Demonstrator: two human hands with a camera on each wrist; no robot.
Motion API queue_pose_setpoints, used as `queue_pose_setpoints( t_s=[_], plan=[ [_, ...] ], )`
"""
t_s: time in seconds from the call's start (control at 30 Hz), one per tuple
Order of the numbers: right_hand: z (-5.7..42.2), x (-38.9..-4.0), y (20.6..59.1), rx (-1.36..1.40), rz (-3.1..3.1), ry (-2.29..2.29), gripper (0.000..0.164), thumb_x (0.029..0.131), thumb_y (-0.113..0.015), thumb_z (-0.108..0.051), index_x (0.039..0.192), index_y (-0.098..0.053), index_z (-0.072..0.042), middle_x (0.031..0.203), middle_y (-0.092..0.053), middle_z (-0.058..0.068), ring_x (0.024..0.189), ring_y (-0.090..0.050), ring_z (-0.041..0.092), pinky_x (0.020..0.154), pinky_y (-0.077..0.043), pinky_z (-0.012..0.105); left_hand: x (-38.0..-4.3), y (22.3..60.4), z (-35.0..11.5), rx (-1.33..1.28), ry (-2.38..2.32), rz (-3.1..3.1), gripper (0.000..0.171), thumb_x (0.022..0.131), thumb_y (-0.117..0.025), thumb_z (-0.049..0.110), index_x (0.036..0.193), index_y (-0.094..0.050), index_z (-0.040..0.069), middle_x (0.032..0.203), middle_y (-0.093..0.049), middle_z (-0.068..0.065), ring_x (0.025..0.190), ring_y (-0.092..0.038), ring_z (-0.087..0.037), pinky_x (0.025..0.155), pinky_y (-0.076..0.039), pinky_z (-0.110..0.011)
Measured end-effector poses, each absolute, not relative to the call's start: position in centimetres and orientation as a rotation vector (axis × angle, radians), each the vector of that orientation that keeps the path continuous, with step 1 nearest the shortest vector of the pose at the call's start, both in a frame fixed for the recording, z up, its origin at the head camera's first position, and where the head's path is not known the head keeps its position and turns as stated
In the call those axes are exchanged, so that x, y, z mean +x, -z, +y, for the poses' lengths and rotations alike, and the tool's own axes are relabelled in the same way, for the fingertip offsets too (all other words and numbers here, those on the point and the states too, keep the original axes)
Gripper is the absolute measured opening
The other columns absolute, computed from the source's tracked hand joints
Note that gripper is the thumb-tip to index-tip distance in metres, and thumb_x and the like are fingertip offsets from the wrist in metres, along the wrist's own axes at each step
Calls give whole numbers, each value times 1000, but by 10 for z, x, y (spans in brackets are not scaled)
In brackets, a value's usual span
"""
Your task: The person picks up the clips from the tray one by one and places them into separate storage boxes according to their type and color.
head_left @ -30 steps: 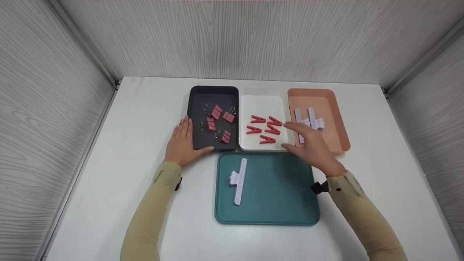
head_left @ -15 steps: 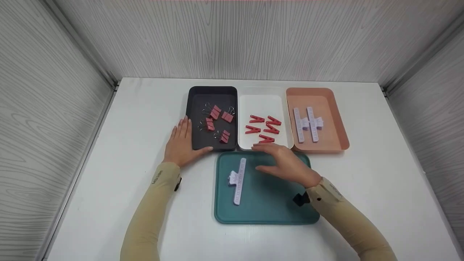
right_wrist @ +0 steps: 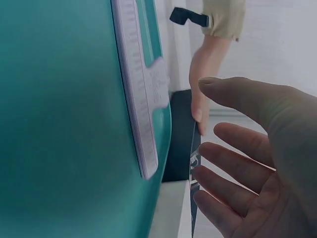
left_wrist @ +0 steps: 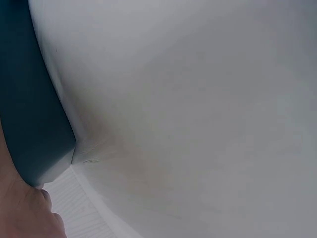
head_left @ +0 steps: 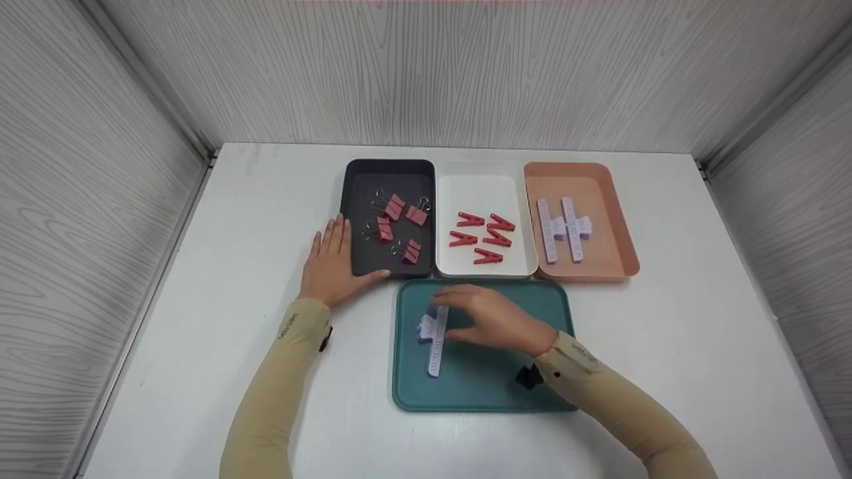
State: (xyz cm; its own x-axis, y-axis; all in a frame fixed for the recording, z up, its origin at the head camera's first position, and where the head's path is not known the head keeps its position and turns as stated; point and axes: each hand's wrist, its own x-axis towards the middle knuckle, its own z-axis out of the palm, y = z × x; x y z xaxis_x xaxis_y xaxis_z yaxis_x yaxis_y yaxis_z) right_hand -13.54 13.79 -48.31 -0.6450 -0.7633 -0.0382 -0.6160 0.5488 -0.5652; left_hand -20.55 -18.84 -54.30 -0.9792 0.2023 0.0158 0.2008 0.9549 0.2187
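My left hand (head_left: 327, 269) rests against the left side and near-left corner of a dark tray (head_left: 389, 179), fingers straight and thumb along its near edge. Over the teal tray (head_left: 479, 392) hovers my right hand (head_left: 492, 319), fingers and thumb spread apart. Just left of it lies a lavender ruler-shaped clip (head_left: 434, 356), partly covered by the right fingertips in the head view. The right wrist view shows a gap between that clip (right_wrist: 136, 89) and the right fingers (right_wrist: 233, 158), with nothing held.
Several dark-pink binder clips (head_left: 394, 207) lie in the dark tray. A white tray (head_left: 482, 189) beside it holds several red clothespins (head_left: 488, 256). Further right, a peach tray (head_left: 572, 181) contains two lavender ruler clips (head_left: 572, 233). Pale panels (head_left: 426, 73) enclose the white table (head_left: 266, 179).
My right hand has moved left and nearer, from between the white and peach trays to beside the lavender ruler clip in the teal tray. The left hand has stayed in place.
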Motion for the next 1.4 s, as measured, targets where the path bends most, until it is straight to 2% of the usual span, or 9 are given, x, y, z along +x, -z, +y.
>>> queue_pose_setpoints(
  t_s=[0.37, 0.6, 0.83, 1.23, 1.4],
  plan=[
    [110, -127, 494, -1354, 2438, 595, 60, 91, -79, -12, 146, -57, -11, 152, -50, 5, 139, -46, 20, 115, -38, 33, -206, 544, -188, 333, -333, 3116, 133, 79, -41, 93, 160, -4, -4, 168, -3, -20, 155, 1, -30, 124, 6, -42],
    [105, -129, 502, -1409, 2400, 542, 51, 91, -77, -8, 141, -63, -10, 146, -56, 4, 135, -50, 18, 113, -41, 35, -206, 544, -188, 314, -352, 3087, 134, 78, -43, 93, 161, 0, -3, 169, 1, -18, 155, 4, -28, 124, 7, -41],
    [107, -130, 503, -1391, 2401, 549, 42, 92, -74, -4, 133, -69, -8, 141, -60, 5, 130, -55, 17, 110, -44, 32, -206, 544, -188, 333, -373, 3098, 133, 78, -44, 93, 160, -2, -4, 168, -1, -20, 155, 3, -29, 124, 6, -41],
    [121, -134, 502, -1281, 2468, 538, 44, 91, -76, -7, 134, -68, -8, 127, -68, 3, 115, -63, 16, 102, -52, 34, -205, 540, -188, 310, -350, 3076, 133, 78, -42, 93, 160, 0, -3, 168, 2, -18, 155, 5, -28, 124, 6, -40],
    [129, -135, 502, -1242, 2494, 569, 41, 89, -79, -7, 129, -71, -7, 120, -70, 3, 109, -65, 16, 98, -54, 35, -206, 541, -188, 318, -343, 3081, 133, 78, -42, 93, 160, -1, -3, 168, 2, -18, 155, 5, -28, 124, 7, -40]
  ],
)
